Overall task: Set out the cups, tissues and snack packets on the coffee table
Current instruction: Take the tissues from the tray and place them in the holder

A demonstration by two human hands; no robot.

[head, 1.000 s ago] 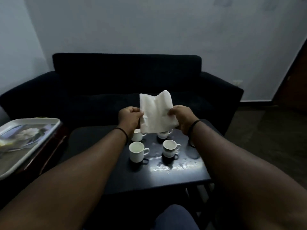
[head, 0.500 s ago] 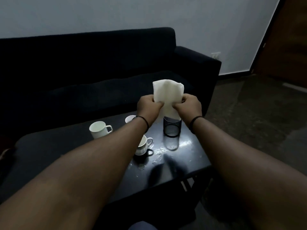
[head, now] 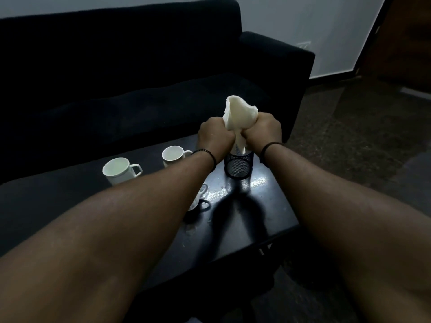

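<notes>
A bunch of white tissues (head: 240,113) is squeezed between my left hand (head: 215,134) and my right hand (head: 261,130), both fists closed on it. The bunch's lower end reaches into a black mesh holder (head: 238,166) on the dark coffee table (head: 70,201). Two white cups (head: 119,170) (head: 173,156) stand on the table to the left of the holder. A third cup (head: 197,200) is mostly hidden behind my left forearm. No snack packets are in view.
A black sofa (head: 140,66) runs along the far side of the table, its arm close to my hands. The table top has a wet shiny patch (head: 233,190) near the holder. Dark floor lies to the right, with a brown door (head: 405,38) beyond.
Both hands have squeezed the tissues into a narrower bunch and lowered them, so the bottom end now sits in the mesh holder. The view has swung right and down.
</notes>
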